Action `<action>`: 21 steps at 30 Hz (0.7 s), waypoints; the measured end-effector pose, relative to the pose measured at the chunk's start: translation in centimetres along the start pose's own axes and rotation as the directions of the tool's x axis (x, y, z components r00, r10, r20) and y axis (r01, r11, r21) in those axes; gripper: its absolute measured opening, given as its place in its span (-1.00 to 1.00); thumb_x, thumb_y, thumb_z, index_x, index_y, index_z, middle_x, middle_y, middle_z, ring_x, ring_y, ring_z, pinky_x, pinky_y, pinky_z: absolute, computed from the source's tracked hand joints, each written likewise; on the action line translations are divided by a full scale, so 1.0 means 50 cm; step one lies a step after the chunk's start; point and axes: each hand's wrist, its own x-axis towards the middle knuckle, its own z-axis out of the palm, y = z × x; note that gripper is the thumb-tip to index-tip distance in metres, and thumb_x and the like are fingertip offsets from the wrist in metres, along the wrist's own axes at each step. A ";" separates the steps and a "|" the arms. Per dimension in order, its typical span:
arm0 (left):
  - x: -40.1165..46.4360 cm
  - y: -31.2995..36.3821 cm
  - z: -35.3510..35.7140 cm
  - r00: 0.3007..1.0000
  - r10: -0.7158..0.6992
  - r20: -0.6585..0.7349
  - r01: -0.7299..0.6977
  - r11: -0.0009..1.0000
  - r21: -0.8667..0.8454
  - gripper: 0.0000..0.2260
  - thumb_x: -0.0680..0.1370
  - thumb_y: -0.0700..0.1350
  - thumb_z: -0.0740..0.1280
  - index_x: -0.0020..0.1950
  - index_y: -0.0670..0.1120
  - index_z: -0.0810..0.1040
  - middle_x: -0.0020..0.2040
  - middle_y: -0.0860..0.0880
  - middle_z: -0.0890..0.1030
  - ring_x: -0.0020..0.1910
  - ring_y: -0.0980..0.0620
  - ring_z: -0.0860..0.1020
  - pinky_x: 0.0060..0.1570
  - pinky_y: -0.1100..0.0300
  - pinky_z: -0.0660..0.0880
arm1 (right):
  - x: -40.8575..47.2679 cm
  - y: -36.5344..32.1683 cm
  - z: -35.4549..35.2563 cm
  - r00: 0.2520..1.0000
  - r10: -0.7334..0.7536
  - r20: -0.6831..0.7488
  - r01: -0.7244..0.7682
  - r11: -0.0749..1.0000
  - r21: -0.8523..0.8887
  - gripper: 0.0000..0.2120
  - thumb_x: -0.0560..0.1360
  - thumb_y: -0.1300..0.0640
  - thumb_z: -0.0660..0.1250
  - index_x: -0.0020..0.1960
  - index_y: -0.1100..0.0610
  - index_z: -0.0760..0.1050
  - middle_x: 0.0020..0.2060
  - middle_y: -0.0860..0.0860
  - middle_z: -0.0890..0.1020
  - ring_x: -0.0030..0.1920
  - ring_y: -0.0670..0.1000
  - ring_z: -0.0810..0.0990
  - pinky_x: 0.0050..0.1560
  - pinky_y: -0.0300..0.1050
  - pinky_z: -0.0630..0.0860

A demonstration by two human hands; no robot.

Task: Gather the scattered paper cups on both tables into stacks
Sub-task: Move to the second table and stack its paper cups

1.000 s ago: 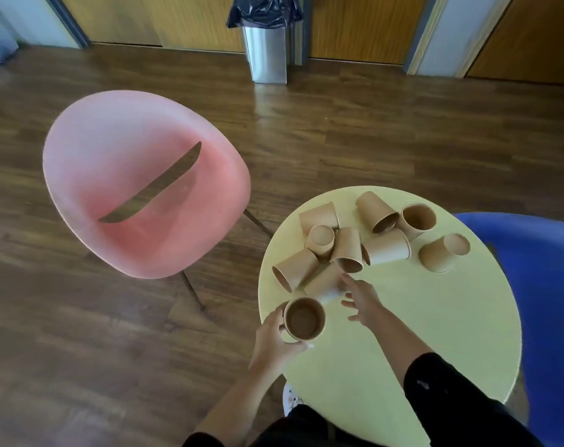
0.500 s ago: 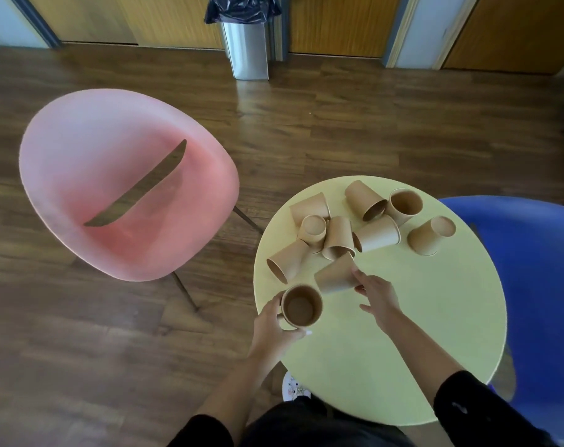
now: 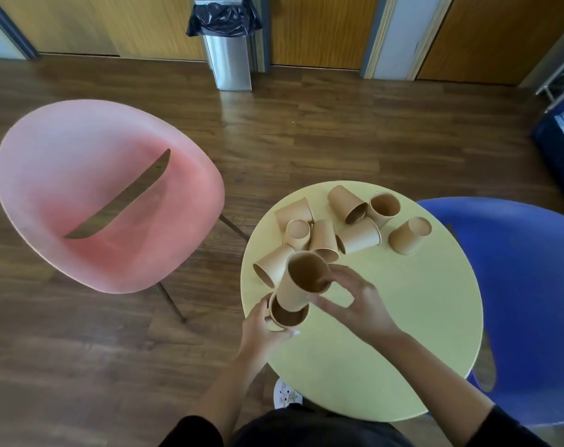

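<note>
Brown paper cups lie scattered on a round yellow table (image 3: pixel 403 333). My left hand (image 3: pixel 261 330) grips an upright cup (image 3: pixel 288 315) at the table's near left edge. My right hand (image 3: pixel 354 301) holds a second cup (image 3: pixel 298 283) by its rim, tilted, with its base entering the upright one. Several loose cups lie behind them: one on its side (image 3: pixel 269 267), an upside-down cup (image 3: pixel 297 232), an upright open one (image 3: pixel 383 208), and an upside-down cup (image 3: pixel 409 235) at the far right.
A pink shell chair (image 3: pixel 106 195) stands to the left of the table and a blue chair (image 3: pixel 525 285) to its right. A steel bin (image 3: pixel 229 53) with a black bag stands by the far wall. Wooden floor surrounds the table.
My right hand has lifted the cup that lay on its side near the pile and brought it over the cup in my left hand. The left hand has stayed put.
</note>
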 end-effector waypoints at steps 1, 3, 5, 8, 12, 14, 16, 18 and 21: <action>0.000 -0.001 0.000 1.000 -0.010 0.000 0.010 1.000 -0.004 -0.23 0.17 -0.06 0.65 0.33 0.03 0.44 0.17 0.13 0.58 0.11 0.13 0.57 0.09 0.33 0.48 | -0.002 0.004 0.008 0.999 -0.015 0.038 0.016 0.999 -0.039 -0.62 0.35 -0.17 0.43 0.00 0.08 0.59 0.06 -0.10 0.59 0.08 -0.14 0.56 0.12 -0.28 0.45; 0.001 -0.003 0.000 1.000 -0.027 0.002 0.027 1.000 -0.005 -0.25 0.16 -0.05 0.65 0.31 0.04 0.47 0.15 0.11 0.61 0.09 0.14 0.58 0.04 0.38 0.48 | -0.006 0.016 0.023 0.995 0.002 0.096 0.011 0.992 -0.129 -0.60 0.34 -0.23 0.40 0.01 0.04 0.58 0.13 -0.10 0.56 0.16 -0.15 0.52 0.19 -0.21 0.44; 0.002 -0.005 0.001 0.999 -0.041 0.000 0.041 0.999 -0.003 -0.29 0.16 -0.06 0.65 0.27 0.04 0.50 0.10 0.08 0.64 0.06 0.16 0.59 -0.07 0.49 0.46 | -0.007 0.030 0.037 0.989 0.005 0.146 0.025 0.978 -0.206 -0.59 0.34 -0.25 0.37 0.03 0.02 0.57 0.16 -0.07 0.55 0.19 -0.11 0.49 0.22 -0.10 0.45; 0.001 -0.002 0.001 0.999 -0.044 -0.006 0.044 0.999 -0.005 -0.36 0.19 -0.10 0.64 0.22 0.03 0.53 0.04 0.10 0.64 0.02 0.21 0.57 -0.14 0.54 0.43 | -0.007 0.044 0.055 0.981 -0.003 0.193 0.058 0.959 -0.278 -0.58 0.36 -0.22 0.36 0.07 0.04 0.55 0.16 -0.06 0.55 0.19 -0.07 0.48 0.22 0.01 0.44; 0.000 -0.002 0.003 0.999 -0.037 -0.013 0.036 0.999 -0.004 -0.39 0.19 -0.10 0.63 0.20 0.05 0.54 0.01 0.11 0.65 0.04 0.15 0.58 -0.04 0.43 0.42 | -0.009 0.040 0.061 0.962 0.078 0.261 0.015 0.942 -0.335 -0.41 0.42 -0.19 0.37 0.38 -0.07 0.31 0.30 -0.11 0.44 0.31 -0.12 0.32 0.38 -0.08 0.23; 0.000 -0.002 0.002 0.999 -0.039 -0.008 0.039 0.999 -0.004 -0.38 0.19 -0.09 0.64 0.20 0.07 0.53 0.01 0.12 0.65 0.03 0.20 0.58 -0.05 0.45 0.42 | -0.006 0.039 0.062 0.946 0.146 0.290 -0.031 0.930 -0.365 -0.34 0.44 -0.18 0.36 0.45 -0.09 0.19 0.36 -0.12 0.38 0.36 -0.13 0.24 0.41 -0.10 0.15; -0.001 0.000 0.002 0.999 -0.036 -0.014 0.036 0.999 -0.004 -0.37 0.18 -0.09 0.65 0.20 0.07 0.53 0.01 0.13 0.65 0.02 0.20 0.60 -0.10 0.50 0.42 | -0.004 0.045 0.067 0.924 0.215 0.316 -0.081 0.918 -0.388 -0.29 0.43 -0.21 0.34 0.49 -0.10 0.13 0.42 -0.15 0.30 0.44 -0.12 0.14 0.46 0.02 0.09; -0.002 0.003 0.002 0.999 -0.032 -0.023 0.032 0.999 -0.013 -0.37 0.18 -0.10 0.65 0.19 0.08 0.50 0.03 0.16 0.61 0.04 0.17 0.58 -0.11 0.56 0.42 | -0.004 0.056 0.073 0.897 0.283 0.339 -0.136 0.908 -0.397 -0.26 0.43 -0.20 0.35 0.50 -0.12 0.10 0.47 -0.17 0.23 0.49 -0.10 0.06 0.47 0.12 0.06; -0.005 0.009 0.002 0.999 -0.022 -0.031 0.022 1.000 -0.022 -0.33 0.20 -0.13 0.66 0.23 0.06 0.46 0.05 0.17 0.57 0.06 0.14 0.55 -0.12 0.59 0.38 | -0.004 0.065 0.079 0.884 0.330 0.333 -0.192 0.903 -0.384 -0.25 0.41 -0.17 0.39 0.50 -0.15 0.10 0.49 -0.15 0.20 0.51 -0.06 0.05 0.47 0.14 0.07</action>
